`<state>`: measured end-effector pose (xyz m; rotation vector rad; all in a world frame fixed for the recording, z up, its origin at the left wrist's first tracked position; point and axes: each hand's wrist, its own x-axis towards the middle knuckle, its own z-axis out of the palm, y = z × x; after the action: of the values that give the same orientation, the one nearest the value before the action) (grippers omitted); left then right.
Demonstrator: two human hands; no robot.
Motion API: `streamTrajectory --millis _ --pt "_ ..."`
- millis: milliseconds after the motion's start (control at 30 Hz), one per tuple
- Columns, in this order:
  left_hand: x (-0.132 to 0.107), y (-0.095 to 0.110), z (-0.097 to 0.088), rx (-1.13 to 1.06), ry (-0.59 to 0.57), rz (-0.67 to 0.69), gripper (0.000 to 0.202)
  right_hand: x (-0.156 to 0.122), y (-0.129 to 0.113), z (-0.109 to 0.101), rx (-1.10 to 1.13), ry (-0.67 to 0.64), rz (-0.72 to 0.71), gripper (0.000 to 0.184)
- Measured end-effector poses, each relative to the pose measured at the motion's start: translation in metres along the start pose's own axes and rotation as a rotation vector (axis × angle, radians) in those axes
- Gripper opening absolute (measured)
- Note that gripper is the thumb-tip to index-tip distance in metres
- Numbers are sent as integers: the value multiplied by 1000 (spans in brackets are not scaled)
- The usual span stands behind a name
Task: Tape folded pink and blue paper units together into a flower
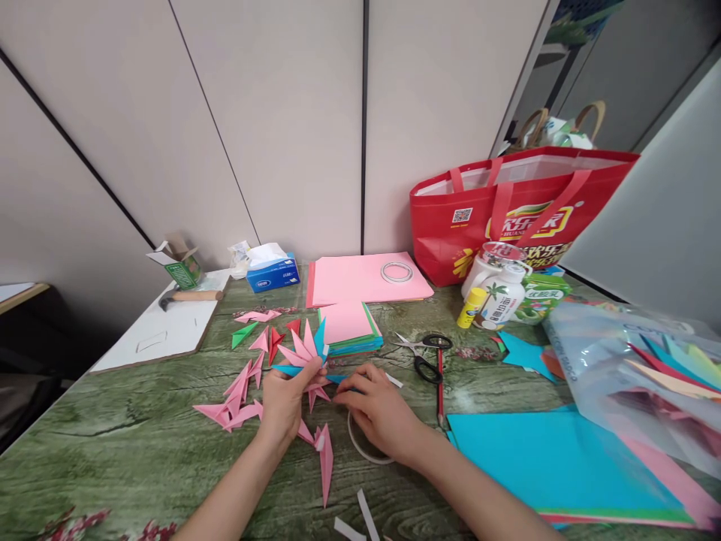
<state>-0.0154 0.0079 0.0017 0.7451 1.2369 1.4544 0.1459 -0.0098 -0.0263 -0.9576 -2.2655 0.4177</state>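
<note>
My left hand [288, 391] is closed around a fan of folded pink [304, 347] and blue paper points [322, 334], with its thumb pressed on them. My right hand [383, 409] pinches at the tip of a blue folded paper point [336, 378] on the right side of that fan; the fingertips partly cover it. Beneath the right hand lies a tape roll [369, 456], half hidden. Loose pink folded paper pieces [239, 387] are scattered left of the hands, along with green [244, 333] and red ones [275, 346]. Another pink piece [326, 462] lies below the hands.
Behind the hands are stacked small papers [343, 321] and large pink sheets [360, 279]. Scissors [431, 353], a red pencil [440, 391], a glue stick [472, 308] and blue sheets [552, 458] lie to the right. A hammer [191, 296] rests on a white board [152, 330].
</note>
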Motion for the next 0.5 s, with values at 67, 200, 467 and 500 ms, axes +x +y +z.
streamTrajectory --millis 67,200,467,500 --pt "2 0 -2 27 55 45 16 0 0 4 -123 -3 56 25" --pt "5 0 -5 122 154 197 16 2 1 10 -284 74 185 22" --pt "5 6 -5 114 162 322 15 18 -14 8 -287 -84 81 32" --pt "5 6 -5 114 163 320 15 22 -15 8 -303 -99 74 33"
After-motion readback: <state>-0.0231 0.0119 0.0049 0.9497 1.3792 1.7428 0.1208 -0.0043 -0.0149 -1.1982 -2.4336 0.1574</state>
